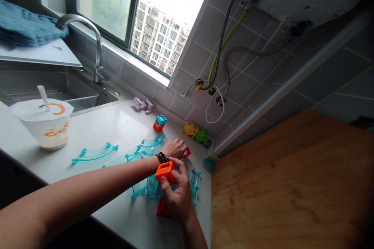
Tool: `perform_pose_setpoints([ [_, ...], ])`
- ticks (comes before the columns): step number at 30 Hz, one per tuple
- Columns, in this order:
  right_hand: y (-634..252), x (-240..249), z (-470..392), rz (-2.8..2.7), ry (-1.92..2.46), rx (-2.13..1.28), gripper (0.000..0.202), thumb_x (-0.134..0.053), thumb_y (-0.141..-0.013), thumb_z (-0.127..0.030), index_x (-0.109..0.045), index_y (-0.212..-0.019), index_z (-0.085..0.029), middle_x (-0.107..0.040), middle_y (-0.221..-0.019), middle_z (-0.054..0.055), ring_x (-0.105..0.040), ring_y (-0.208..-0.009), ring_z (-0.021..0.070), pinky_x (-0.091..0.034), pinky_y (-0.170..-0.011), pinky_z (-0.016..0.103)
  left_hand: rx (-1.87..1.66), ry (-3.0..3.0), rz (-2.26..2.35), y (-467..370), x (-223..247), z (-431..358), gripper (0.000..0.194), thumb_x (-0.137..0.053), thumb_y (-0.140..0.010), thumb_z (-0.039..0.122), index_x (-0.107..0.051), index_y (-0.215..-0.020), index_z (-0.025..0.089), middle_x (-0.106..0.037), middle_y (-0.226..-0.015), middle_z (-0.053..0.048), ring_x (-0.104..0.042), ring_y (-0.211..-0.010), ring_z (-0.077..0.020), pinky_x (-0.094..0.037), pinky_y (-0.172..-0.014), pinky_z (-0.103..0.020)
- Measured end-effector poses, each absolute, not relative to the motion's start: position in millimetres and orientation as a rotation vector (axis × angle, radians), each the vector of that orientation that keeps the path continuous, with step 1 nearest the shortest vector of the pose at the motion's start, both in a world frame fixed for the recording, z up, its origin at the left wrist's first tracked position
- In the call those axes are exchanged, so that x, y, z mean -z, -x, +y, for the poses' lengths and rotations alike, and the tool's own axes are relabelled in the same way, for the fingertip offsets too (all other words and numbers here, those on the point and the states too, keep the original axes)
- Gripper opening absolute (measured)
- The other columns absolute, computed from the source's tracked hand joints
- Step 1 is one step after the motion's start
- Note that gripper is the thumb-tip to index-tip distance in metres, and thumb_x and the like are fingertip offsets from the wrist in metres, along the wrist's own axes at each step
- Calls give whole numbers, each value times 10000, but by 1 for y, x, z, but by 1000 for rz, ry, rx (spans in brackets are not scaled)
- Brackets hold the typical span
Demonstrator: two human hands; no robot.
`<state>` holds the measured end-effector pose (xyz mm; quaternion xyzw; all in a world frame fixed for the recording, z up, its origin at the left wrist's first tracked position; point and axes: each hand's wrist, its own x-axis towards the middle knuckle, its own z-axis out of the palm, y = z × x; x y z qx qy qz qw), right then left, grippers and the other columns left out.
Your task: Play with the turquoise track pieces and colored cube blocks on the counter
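Observation:
My left hand (174, 148), with a black watch on its wrist, reaches across to the right. Its fingers are closed on a small red plastic piece (186, 152), mostly hidden under them. Nearer to me, my right hand (179, 190) grips an orange hollow cube block (165, 172) between thumb and fingers, just in front of the left wrist. Clear teal track pieces (138, 190) lie under and around both hands, and another teal track piece (195, 186) sits to the right. Below the right hand is a red block (163, 208), partly covered.
A blue-and-orange block stack (159, 123) stands behind the hands. Yellow and green blocks (195, 132) line the wall, with purple pieces (143, 104) farther left. A curved teal track (96, 153) and a drink cup (43, 124) lie left, near the sink (84, 99). A wooden board (292, 186) borders the right.

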<state>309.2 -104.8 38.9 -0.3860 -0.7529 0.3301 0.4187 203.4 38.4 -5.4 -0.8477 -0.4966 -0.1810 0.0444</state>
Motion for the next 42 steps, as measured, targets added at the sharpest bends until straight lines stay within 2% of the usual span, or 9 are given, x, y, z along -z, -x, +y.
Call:
perform_pose_setpoints([
  [4, -311, -40, -107, -1941, 907, -890, 103, -677, -862, -239, -756, -898, -184, -525, -1456, 114, -654, -1143, 265, -492, -1042, 370, 563, 2594, -1510, -202, 3, 36, 220, -534, -942, 145, -692, -1096, 151, -645, -1069, -164, -595, -934, -297, -529, -675, -372],
  [10, -308, -39, -104, -1933, 960, -855, 124, -663, -880, -263, -755, -908, -184, -541, -1456, 125, -580, -1298, 296, -428, -1126, 380, 571, 2595, -1519, -202, 2, 34, 214, -532, -949, 155, -692, -1092, 153, -639, -1054, -160, -593, -930, -291, -534, -696, -383],
  [16, -313, -42, -108, -1934, 900, -869, 132, -659, -882, -264, -760, -924, -190, -650, -1263, 110, -658, -1123, 257, -491, -1033, 360, 576, 2597, -1532, -202, 4, 33, 219, -535, -933, 156, -676, -1100, 157, -632, -1079, -154, -604, -957, -310, -551, -703, -410],
  [20, -315, -44, -109, -1904, 912, -871, 164, -652, -890, -279, -768, -970, -195, -599, -1370, 114, -628, -1202, 276, -475, -1063, 376, 597, 2578, -1583, -202, 3, 34, 253, -541, -917, 159, -644, -1148, 152, -581, -1229, -191, -614, -965, -307, -564, -701, -411],
  [23, -314, -43, -108, -1907, 946, -875, 144, -656, -894, -275, -766, -937, -194, -571, -1439, 117, -610, -1254, 295, -459, -1094, 396, 617, 2567, -1626, -202, 4, 34, 278, -561, -899, 171, -623, -1168, 147, -545, -1302, -216, -627, -989, -316, -568, -704, -403],
  [28, -311, -44, -110, -1970, 925, -911, 121, -675, -879, -253, -771, -919, -192, -614, -1398, 117, -657, -1178, 281, -488, -1051, 378, 664, 2551, -1737, -202, 8, 34, 253, -589, -881, 170, -603, -1132, 148, -634, -1089, -166, -660, -990, -305, -563, -806, -406],
  [31, -311, -44, -110, -1922, 911, -921, 146, -653, -896, -261, -766, -961, -196, -634, -1339, 108, -653, -1165, 268, -490, -1044, 371, 689, 2525, -1841, -199, 10, 35, 229, -587, -893, 185, -589, -1117, 140, -659, -1000, -147, -694, -932, -287, -562, -773, -371],
  [35, -314, -43, -106, -1866, 937, -870, 178, -630, -913, -270, -761, -1012, -200, -632, -1310, 108, -635, -1183, 270, -482, -1053, 386, 697, 2513, -1892, -196, 10, 36, 218, -571, -902, 199, -592, -1112, 144, -675, -1012, -152, -711, -939, -294, -562, -756, -365],
  [42, -310, -47, -103, -2021, 937, -842, 62, -677, -855, -212, -735, -864, -191, -581, -1397, 105, -652, -1128, 276, -496, -1032, 399, 691, 2523, -1880, -197, 7, 33, 196, -571, -905, 208, -612, -1092, 166, -674, -1078, -159, -702, -988, -301, -562, -793, -392],
])
